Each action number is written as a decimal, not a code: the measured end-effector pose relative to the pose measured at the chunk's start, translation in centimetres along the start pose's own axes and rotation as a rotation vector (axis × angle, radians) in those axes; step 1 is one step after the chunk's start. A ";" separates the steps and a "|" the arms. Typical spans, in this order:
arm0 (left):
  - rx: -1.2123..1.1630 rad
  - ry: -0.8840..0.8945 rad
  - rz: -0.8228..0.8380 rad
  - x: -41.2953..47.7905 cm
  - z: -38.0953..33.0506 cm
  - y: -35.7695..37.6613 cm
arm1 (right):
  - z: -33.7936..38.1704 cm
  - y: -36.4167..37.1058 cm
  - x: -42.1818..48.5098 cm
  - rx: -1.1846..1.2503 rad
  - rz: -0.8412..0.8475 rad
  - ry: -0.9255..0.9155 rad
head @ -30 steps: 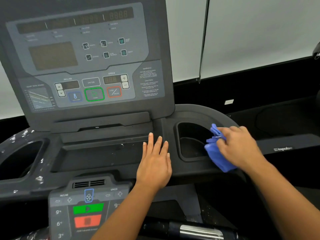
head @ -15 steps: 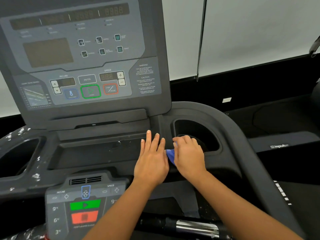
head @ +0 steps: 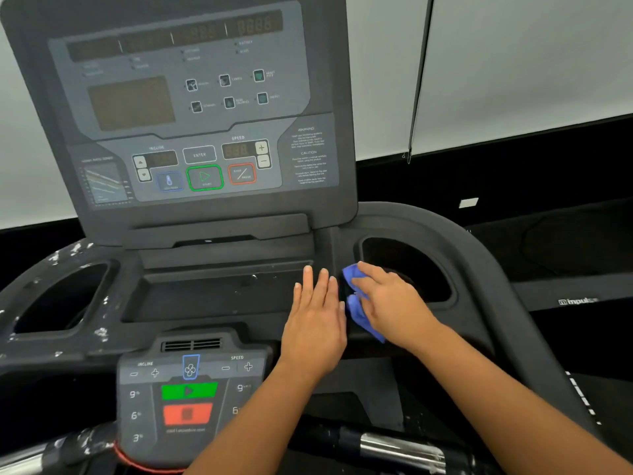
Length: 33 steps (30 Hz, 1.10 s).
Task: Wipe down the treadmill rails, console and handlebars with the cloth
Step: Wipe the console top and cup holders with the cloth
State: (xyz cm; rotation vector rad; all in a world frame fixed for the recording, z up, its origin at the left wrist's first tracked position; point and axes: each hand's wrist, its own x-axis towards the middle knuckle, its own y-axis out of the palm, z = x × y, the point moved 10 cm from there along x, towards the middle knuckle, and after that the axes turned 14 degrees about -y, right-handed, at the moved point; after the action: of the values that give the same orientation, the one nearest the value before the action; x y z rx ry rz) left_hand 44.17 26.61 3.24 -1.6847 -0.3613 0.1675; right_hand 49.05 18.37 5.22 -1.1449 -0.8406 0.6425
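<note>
I saw a gym: a treadmill console (head: 191, 108) stood beyond my right grip (head: 390, 303), and another Impulse-branded machine (head: 579, 301) lay to its right.

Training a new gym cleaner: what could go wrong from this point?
1. The left forearm lies beside the speed keys on the lower keypad; a shift could press one.
2. The blue cloth, held by the right hand, sits at the edge of the cup holder and could drop in.
</note>
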 end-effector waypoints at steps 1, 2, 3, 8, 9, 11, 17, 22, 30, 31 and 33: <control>-0.009 -0.005 -0.028 -0.1 0.1 -0.2 | -0.9 -0.1 -0.4 0.033 0.085 0.018; -0.024 -0.001 -0.030 -0.2 0.0 -0.2 | -2.1 -0.1 -0.7 0.036 0.157 0.044; -0.038 0.008 -0.039 -0.3 -0.1 -0.3 | -3.5 -0.1 -0.8 0.002 0.247 0.089; -0.019 0.008 -0.006 0.0 -0.2 -0.3 | -7.2 -2.5 1.4 -0.131 0.019 0.170; -0.009 0.012 0.002 0.0 -0.2 -0.2 | -6.8 -2.0 1.9 -0.141 0.017 0.148; 0.018 0.008 0.020 0.0 -0.1 0.0 | -6.6 1.3 2.0 -0.065 0.263 0.143; 0.022 -0.006 0.053 0.0 -0.1 0.0 | -7.3 4.4 0.6 0.125 0.735 0.192; 0.033 -0.004 0.055 0.2 0.0 0.0 | -8.1 3.6 0.5 0.378 0.587 0.324; 0.025 -0.004 0.033 0.1 -0.1 -0.2 | -8.2 -5.8 -1.0 0.906 -0.014 0.337; 0.023 -0.006 0.033 0.2 -0.1 -0.1 | -7.8 -6.6 -1.1 0.889 -0.066 0.296; 0.020 -0.005 0.031 0.3 -0.1 0.1 | -6.4 -6.7 -1.6 0.775 -0.104 0.233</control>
State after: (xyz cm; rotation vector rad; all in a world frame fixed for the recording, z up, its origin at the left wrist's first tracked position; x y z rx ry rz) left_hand 44.45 26.62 3.20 -1.6711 -0.3367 0.1980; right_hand 53.63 11.79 10.04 -0.4534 -0.3803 0.6495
